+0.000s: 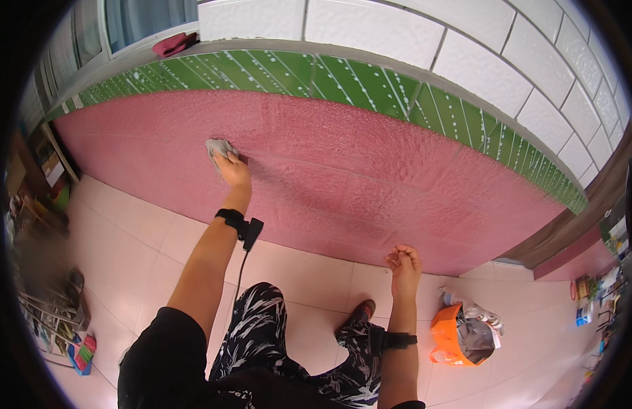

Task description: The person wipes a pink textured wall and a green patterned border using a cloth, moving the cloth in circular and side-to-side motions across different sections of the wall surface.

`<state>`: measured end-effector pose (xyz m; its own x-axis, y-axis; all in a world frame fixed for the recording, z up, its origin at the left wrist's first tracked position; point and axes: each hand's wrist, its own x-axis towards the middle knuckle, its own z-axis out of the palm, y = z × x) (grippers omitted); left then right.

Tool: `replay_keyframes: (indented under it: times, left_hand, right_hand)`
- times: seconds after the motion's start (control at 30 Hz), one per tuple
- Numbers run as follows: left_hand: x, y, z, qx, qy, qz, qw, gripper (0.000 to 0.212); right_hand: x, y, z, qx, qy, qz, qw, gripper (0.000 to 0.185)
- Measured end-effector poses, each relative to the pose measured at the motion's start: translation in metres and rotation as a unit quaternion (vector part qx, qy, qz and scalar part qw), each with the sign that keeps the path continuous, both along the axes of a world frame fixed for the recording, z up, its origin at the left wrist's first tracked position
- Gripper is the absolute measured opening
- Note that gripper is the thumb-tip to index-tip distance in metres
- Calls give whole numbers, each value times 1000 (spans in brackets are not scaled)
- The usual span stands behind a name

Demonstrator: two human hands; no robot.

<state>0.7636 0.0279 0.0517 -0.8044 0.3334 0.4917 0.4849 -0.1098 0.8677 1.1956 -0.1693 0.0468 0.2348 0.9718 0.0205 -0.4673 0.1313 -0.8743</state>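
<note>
My left hand [233, 168] presses a crumpled grey cloth [218, 148] against the pinkish-red lower wall [336, 153], left of the middle of the view. My right hand [405, 260] is near the lower edge of that wall, its fingers loosely curled and the thumb near the fingertips; I see nothing held in it. A band of green tiles [290, 71] with white lines and dots runs along the top of the red surface. Both forearms wear black straps, and a cable hangs from the left one.
An orange bag [446, 337] stands on the pale tiled floor [305, 276] at the right. A dark red folded cloth [175, 45] lies on the window ledge. A metal rack [50, 317] is at the lower left; a brown curtain [566, 220] hangs at the right.
</note>
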Motion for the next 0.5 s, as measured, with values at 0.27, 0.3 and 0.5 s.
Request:
replay_keyframes:
  times: [0.27,0.3,0.5]
  left_hand:
    - [135,-14,-14,35,82,-15,996,54]
    - [154,-14,-17,46,98,-27,994,55]
    - [238,-50,-32,3,261,-192,946,59]
  right_hand:
    - [-16,8,-6,2,-104,64,993,12]
    - [-21,10,-9,4,-116,68,991,12]
    - [-49,11,-21,3,-273,68,960,12]
